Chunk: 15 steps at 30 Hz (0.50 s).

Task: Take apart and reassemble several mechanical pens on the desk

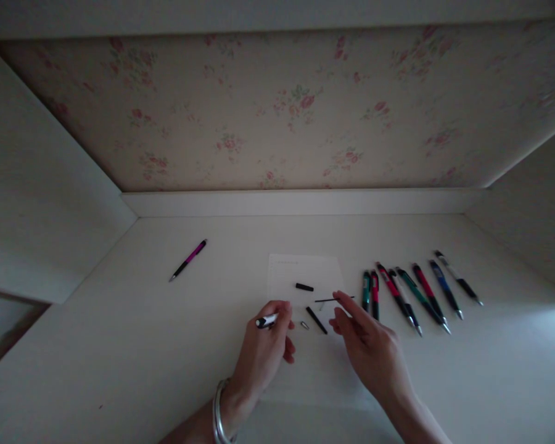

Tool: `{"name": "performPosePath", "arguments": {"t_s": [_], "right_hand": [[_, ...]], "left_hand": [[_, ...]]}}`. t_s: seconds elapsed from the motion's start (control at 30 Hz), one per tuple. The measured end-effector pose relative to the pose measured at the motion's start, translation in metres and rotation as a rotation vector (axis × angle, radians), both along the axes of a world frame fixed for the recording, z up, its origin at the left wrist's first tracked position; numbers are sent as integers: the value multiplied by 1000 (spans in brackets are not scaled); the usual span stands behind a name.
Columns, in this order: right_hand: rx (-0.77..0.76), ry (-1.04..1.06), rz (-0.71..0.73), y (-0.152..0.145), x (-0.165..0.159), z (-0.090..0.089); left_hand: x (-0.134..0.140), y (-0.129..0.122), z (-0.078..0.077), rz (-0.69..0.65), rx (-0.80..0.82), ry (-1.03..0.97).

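Observation:
My left hand (266, 345) is closed around a white pen barrel (267, 320) with a black end, which sticks out to the left. My right hand (370, 345) has its fingers apart, and the index fingertip is at the middle of a thin dark pen refill (324, 300). Whether that finger presses on the refill or lifts it is hard to tell. Between the hands lie a black tube-shaped pen part (316, 320) and a small silver pen tip (304, 325). Farther back, a short black pen piece (304, 287) lies on a sheet of paper (282, 271).
Several assembled pens in blue, red, green and white (437, 293) lie in a slanted row on the right. A purple and black pen (188, 261) lies alone at the left. The white desk (166, 345) ends at a back ledge (300, 202) and side panels.

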State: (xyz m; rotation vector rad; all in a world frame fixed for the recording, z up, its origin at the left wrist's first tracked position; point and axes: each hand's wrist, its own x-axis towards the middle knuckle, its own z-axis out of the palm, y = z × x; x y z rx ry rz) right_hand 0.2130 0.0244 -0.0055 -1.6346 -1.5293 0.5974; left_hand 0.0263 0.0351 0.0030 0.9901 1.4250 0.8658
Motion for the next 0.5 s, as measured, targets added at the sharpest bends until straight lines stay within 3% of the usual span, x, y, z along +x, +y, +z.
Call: {"name": "performPosePath", "arguments": {"t_s": [0.13, 0.5], "right_hand": [[-31, -3, 0, -1, 0, -2], [-112, -35, 74, 2, 1, -12]], "left_hand": [[0, 0, 2, -52, -40, 0], [-3, -1, 1, -10, -51, 14]]}}
